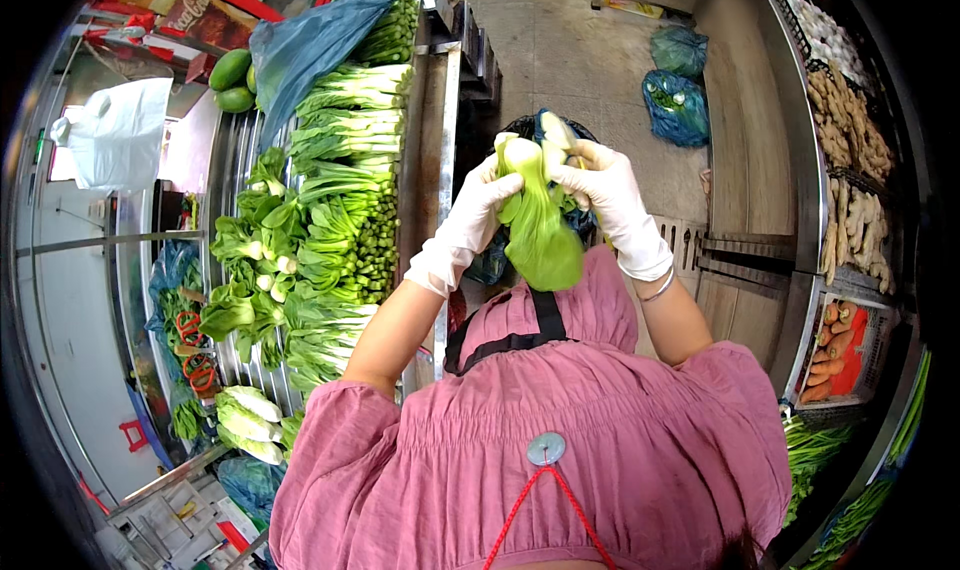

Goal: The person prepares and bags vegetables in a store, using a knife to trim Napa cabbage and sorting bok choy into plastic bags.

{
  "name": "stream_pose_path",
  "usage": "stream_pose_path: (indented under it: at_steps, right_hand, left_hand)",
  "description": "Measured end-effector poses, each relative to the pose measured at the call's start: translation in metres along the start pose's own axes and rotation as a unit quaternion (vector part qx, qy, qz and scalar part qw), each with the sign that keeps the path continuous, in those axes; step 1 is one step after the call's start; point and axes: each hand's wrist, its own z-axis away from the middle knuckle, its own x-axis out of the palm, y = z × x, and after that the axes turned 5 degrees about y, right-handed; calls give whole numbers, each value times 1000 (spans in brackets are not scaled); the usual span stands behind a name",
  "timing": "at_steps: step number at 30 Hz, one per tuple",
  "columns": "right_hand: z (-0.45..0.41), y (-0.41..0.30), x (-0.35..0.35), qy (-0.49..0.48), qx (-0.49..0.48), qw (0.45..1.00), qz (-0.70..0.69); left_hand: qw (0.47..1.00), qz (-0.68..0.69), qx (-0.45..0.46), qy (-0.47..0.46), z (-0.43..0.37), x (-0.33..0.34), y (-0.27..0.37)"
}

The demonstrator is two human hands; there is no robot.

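Both my hands wear pale thin gloves and are raised in front of my body. My left hand (476,210) grips a green bok choy (536,217) near its pale base, and the leaves hang down toward me. At the right of the base, my right hand (604,183) has its fingers closed on a detached whitish bok choy stalk (556,136). Beneath the hands is a dark round bin (589,128) with a bag lining, mostly hidden by the hands and the vegetable.
Leafy vegetables (349,225) lie in rows on the metal rack at left, with loose bok choy (259,251) beside them. Tied blue bags (675,108) rest on the floor. At right, shelves hold ginger (851,119) and a crate of carrots (829,352).
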Motion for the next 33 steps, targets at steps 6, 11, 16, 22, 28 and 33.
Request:
stream_pose_path:
  at_steps: [6,11,16,22,28,33]
  right_hand:
    - [-20,1,-23,89,-59,984,144]
    - [-29,19,-11,40,-42,991,120]
    - [-30,2,-15,10,22,985,170]
    - [-28,3,-35,3,-22,993,119]
    - [-33,9,-40,13,-4,993,114]
    - [-38,17,-30,-41,-71,988,128]
  left_hand:
    - [996,18,27,82,-15,-14,1]
    - [993,-100,21,62,-26,1,-2]
    - [992,-106,41,46,-34,7,-4]
    - [982,-152,-43,108,-62,-10,-2]
    - [954,-295,41,32,-69,4,8]
    - [965,-252,-33,-59,-44,13,30]
